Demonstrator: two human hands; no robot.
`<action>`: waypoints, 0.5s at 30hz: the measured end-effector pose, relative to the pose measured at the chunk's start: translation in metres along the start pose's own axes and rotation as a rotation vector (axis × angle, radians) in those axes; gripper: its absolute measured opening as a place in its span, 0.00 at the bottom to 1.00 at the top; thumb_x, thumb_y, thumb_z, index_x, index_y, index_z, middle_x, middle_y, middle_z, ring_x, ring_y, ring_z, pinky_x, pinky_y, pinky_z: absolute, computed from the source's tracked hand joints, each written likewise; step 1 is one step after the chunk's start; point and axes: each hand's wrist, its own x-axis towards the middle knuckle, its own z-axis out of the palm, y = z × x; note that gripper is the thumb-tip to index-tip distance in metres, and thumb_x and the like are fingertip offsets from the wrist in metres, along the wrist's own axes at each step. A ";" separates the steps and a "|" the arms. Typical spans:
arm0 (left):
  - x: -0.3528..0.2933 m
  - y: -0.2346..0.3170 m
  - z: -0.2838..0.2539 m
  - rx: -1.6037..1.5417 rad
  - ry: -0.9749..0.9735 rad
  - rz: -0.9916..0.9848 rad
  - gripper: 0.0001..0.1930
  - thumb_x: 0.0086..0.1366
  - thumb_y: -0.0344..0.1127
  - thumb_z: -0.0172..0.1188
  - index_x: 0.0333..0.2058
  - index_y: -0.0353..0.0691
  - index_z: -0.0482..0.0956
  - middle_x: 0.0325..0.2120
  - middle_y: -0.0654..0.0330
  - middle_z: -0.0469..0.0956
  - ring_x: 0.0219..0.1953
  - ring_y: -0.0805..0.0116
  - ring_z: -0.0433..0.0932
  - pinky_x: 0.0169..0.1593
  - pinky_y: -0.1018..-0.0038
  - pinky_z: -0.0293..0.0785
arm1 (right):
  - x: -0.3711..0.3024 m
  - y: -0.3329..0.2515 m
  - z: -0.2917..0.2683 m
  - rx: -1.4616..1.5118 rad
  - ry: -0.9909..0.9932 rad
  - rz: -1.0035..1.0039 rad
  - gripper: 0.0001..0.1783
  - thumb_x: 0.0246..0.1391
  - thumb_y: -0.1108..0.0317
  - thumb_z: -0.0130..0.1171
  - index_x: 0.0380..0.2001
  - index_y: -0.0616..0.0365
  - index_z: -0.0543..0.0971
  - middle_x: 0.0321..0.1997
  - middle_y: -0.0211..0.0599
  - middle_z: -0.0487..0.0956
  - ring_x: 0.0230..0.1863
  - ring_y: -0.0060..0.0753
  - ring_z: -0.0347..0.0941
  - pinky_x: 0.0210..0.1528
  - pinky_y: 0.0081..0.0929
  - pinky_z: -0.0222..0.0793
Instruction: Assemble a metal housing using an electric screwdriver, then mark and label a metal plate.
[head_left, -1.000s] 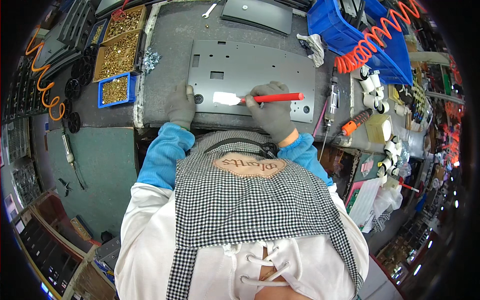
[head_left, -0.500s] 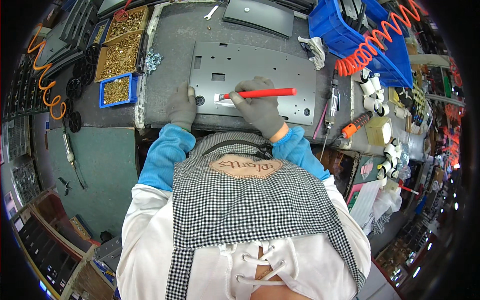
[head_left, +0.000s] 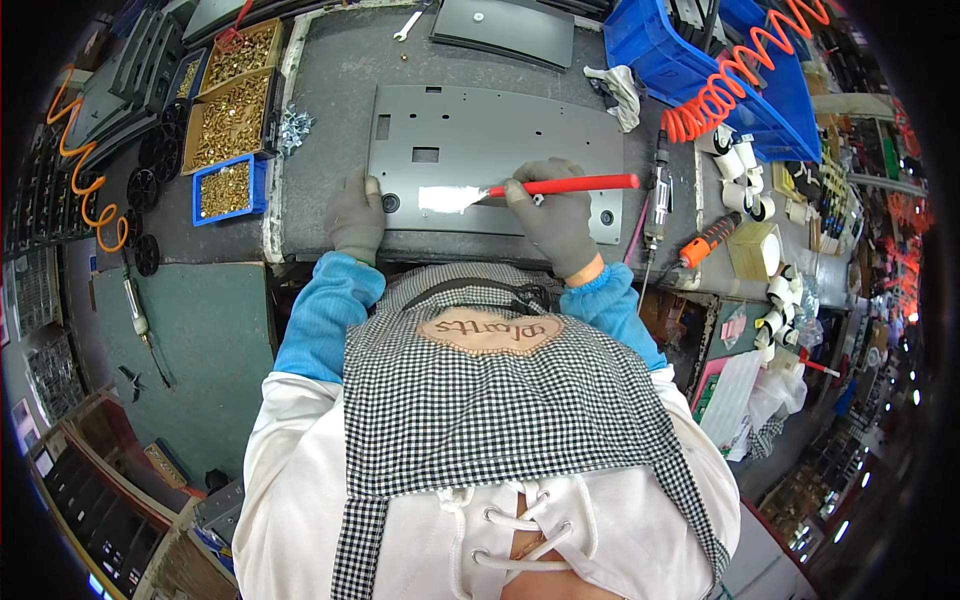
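A dark grey metal panel [head_left: 520,130] with cut-outs and small holes lies flat on the bench in front of me. My left hand [head_left: 355,215], in a grey glove, grips the panel's lower left edge, its thumb along the rim. In my gloved right hand [head_left: 560,215] is a brush with a long red handle [head_left: 600,183], held almost level and pointing left. Its tip meets the right end of a bright white patch [head_left: 447,198] on the panel's lower half. The bristles cannot be told apart from the white.
Bins of brass-coloured fittings [head_left: 225,190] stand at left, beside a small pile of silver parts [head_left: 295,130]. More panels [head_left: 500,30] and a wrench [head_left: 407,26] lie behind. At right are a white rag [head_left: 620,95], a blue crate [head_left: 780,110], a power screwdriver [head_left: 657,205] and an orange-handled tool [head_left: 710,240].
My right hand and the brush have moved right. The white patch now shows larger and wider. My left hand stays at the panel's left edge; the view has shifted slightly.
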 end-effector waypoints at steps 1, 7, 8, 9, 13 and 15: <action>0.000 -0.002 0.003 -0.006 0.012 0.007 0.15 0.71 0.46 0.52 0.50 0.48 0.79 0.42 0.46 0.80 0.42 0.41 0.80 0.45 0.49 0.75 | 0.001 -0.003 0.000 0.055 0.021 0.000 0.08 0.48 0.61 0.67 0.22 0.51 0.81 0.22 0.33 0.79 0.30 0.44 0.75 0.43 0.42 0.67; 0.001 -0.004 0.006 -0.005 -0.013 0.003 0.16 0.71 0.46 0.53 0.51 0.48 0.79 0.43 0.46 0.80 0.43 0.41 0.80 0.46 0.49 0.76 | 0.005 -0.022 0.027 0.156 0.003 -0.071 0.08 0.48 0.60 0.67 0.23 0.51 0.81 0.23 0.33 0.79 0.31 0.45 0.74 0.46 0.42 0.66; 0.002 -0.005 0.007 0.001 -0.016 -0.002 0.16 0.70 0.46 0.53 0.51 0.48 0.79 0.43 0.46 0.80 0.44 0.41 0.80 0.46 0.50 0.76 | 0.005 -0.020 0.032 0.099 -0.033 -0.086 0.08 0.49 0.60 0.67 0.24 0.51 0.82 0.23 0.34 0.79 0.31 0.45 0.75 0.46 0.42 0.66; 0.002 -0.006 0.007 0.002 -0.017 -0.001 0.16 0.70 0.46 0.53 0.51 0.48 0.79 0.43 0.46 0.80 0.44 0.41 0.80 0.46 0.50 0.76 | 0.004 -0.018 0.035 0.041 -0.068 -0.100 0.08 0.49 0.60 0.66 0.24 0.51 0.82 0.24 0.34 0.80 0.31 0.45 0.75 0.46 0.43 0.66; 0.002 -0.004 0.006 -0.013 -0.009 0.000 0.17 0.71 0.47 0.52 0.52 0.48 0.79 0.44 0.46 0.81 0.44 0.42 0.80 0.47 0.50 0.76 | -0.005 -0.007 0.021 -0.015 -0.049 -0.003 0.08 0.49 0.62 0.66 0.25 0.54 0.83 0.25 0.36 0.80 0.32 0.44 0.75 0.42 0.41 0.68; 0.002 -0.004 0.004 -0.004 -0.001 0.000 0.18 0.71 0.47 0.52 0.53 0.48 0.79 0.44 0.46 0.81 0.44 0.42 0.80 0.47 0.50 0.76 | -0.005 -0.006 0.010 0.037 -0.028 0.129 0.08 0.49 0.61 0.66 0.21 0.52 0.83 0.20 0.36 0.79 0.30 0.46 0.75 0.39 0.43 0.69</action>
